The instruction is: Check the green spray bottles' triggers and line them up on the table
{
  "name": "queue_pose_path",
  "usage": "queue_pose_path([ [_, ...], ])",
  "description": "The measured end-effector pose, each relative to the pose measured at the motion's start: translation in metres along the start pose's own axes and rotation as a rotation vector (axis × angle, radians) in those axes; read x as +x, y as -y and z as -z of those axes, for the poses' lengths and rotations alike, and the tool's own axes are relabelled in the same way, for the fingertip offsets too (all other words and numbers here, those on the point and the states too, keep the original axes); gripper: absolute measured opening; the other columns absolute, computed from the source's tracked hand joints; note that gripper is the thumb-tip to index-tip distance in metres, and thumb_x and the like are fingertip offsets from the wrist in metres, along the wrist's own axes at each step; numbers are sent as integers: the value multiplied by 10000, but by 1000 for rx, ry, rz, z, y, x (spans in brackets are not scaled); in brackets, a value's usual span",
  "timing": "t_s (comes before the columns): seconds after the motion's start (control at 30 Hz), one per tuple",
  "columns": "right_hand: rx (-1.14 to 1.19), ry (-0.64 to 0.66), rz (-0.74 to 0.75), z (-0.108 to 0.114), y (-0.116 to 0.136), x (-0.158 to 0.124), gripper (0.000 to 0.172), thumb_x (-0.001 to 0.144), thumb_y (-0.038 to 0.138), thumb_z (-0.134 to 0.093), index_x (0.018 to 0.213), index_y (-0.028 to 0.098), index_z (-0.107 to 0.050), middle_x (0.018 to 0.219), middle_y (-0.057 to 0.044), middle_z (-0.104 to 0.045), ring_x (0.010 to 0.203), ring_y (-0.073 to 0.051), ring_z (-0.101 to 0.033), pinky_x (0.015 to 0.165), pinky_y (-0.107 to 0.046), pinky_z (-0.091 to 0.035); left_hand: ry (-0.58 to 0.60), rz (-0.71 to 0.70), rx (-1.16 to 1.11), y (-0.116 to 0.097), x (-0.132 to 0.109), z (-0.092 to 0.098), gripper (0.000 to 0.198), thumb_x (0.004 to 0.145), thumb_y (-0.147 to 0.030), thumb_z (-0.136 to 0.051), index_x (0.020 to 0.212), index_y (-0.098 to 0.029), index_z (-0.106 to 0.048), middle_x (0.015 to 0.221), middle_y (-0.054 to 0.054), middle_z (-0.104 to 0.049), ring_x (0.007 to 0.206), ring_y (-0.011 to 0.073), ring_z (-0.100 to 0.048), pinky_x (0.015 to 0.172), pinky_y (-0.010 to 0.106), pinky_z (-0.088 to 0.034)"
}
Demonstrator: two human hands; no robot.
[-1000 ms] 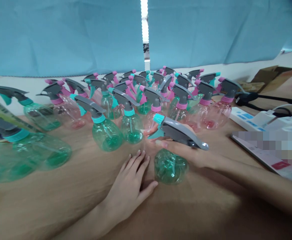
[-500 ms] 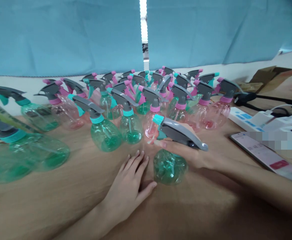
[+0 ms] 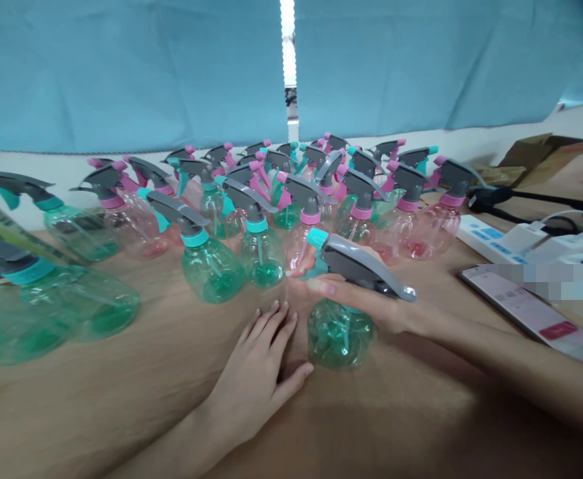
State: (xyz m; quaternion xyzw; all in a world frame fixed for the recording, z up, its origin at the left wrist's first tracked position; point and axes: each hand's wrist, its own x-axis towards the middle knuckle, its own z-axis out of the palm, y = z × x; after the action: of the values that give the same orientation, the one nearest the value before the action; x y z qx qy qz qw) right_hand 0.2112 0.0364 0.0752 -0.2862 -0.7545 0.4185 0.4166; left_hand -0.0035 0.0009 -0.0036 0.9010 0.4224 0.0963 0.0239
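My right hand (image 3: pixel 371 303) is wrapped round the neck of a green spray bottle (image 3: pixel 341 336) with a grey sprayer head and a turquoise nozzle. Its index finger reaches forward by the turquoise trigger, and the nozzle points to the left. The bottle's base is at the wooden table (image 3: pixel 172 392). Flat on the tabletop, just left of that bottle, lies my left hand (image 3: pixel 256 372), fingers stretched out and holding nothing. A green spray bottle (image 3: pixel 261 256) and a pink spray bottle (image 3: pixel 301 239) stand beyond my hands.
Several more green and pink spray bottles crowd the back of the table, with other green bottles (image 3: pixel 104 303) at the left. On the right lie a phone (image 3: pixel 521 303), a power strip (image 3: pixel 486 236) with white plugs, and cardboard (image 3: pixel 541 159). A blue curtain (image 3: pixel 122 73) hangs behind.
The index finger of my right hand has extended a little further forward and left past the trigger. My left hand and the other bottles look the same.
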Motion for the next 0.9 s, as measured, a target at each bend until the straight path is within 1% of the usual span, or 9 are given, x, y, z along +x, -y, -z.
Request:
queue_pose_path([
  [0.03,28,-4,-21,-1,1,0,89,868,265,-587,949,230,-574,754,33,-576,608,-95,-519,593,-232,-462,3,0,-2,0,0,0,630,938,-511,-479,1415,-108,-393,1473,180,-394,1356,327,-348,1081,519,-298],
  [0.1,92,-39,-49,-2,2,-1,179,838,268,-626,1006,228,-578,942,-2,-639,731,-117,-601,683,-254,-517,-2,0,-11,0,0,1,629,940,-507,-478,1421,-114,-383,1474,178,-393,1357,326,-347,1082,522,-297],
  [0.13,119,-56,-53,-3,2,-1,214,821,268,-644,1020,221,-579,1025,-18,-644,798,-132,-623,725,-267,-532,-5,0,-16,0,0,1,629,941,-505,-476,1427,-120,-375,1477,173,-391,1359,325,-345,1083,523,-296],
  [0.2,149,-71,-60,-5,1,0,270,800,270,-666,1048,206,-581,1095,-38,-648,873,-153,-644,775,-289,-544,-5,3,-18,0,0,1,633,940,-504,-478,1430,-117,-370,1479,169,-388,1360,325,-343,1085,521,-295],
  [0.33,179,-70,-38,-5,-3,1,323,800,282,-676,1093,184,-583,1122,-53,-652,913,-161,-657,826,-303,-546,18,11,3,-1,1,2,647,935,-506,-489,1413,-80,-394,1477,181,-387,1359,328,-343,1091,510,-292],
  [0.53,185,-60,-17,-5,-6,0,309,807,262,-674,1098,198,-595,1119,-40,-661,897,-151,-661,783,-280,-554,41,7,24,-2,1,3,652,941,-506,-479,1411,-62,-393,1477,187,-385,1364,326,-335,1088,515,-295],
  [0.63,180,-63,-13,-5,-7,0,301,811,244,-669,1100,202,-596,1134,-37,-658,893,-146,-659,781,-278,-553,23,6,13,-2,1,2,643,945,-511,-469,1418,-83,-386,1479,180,-384,1366,322,-333,1083,518,-300],
  [0.73,173,-55,-13,-4,-7,0,300,810,230,-667,1099,202,-593,1147,-37,-655,906,-148,-656,810,-289,-548,15,5,1,-1,1,2,641,942,-505,-477,1424,-95,-377,1480,180,-383,1364,325,-335,1084,520,-297],
  [0.9,167,-53,-24,-4,-5,0,288,804,233,-664,1083,204,-603,1152,-34,-660,871,-148,-664,781,-294,-557,6,4,-1,0,0,1,643,938,-508,-479,1420,-94,-381,1476,181,-389,1362,333,-337,1078,530,-304],
])
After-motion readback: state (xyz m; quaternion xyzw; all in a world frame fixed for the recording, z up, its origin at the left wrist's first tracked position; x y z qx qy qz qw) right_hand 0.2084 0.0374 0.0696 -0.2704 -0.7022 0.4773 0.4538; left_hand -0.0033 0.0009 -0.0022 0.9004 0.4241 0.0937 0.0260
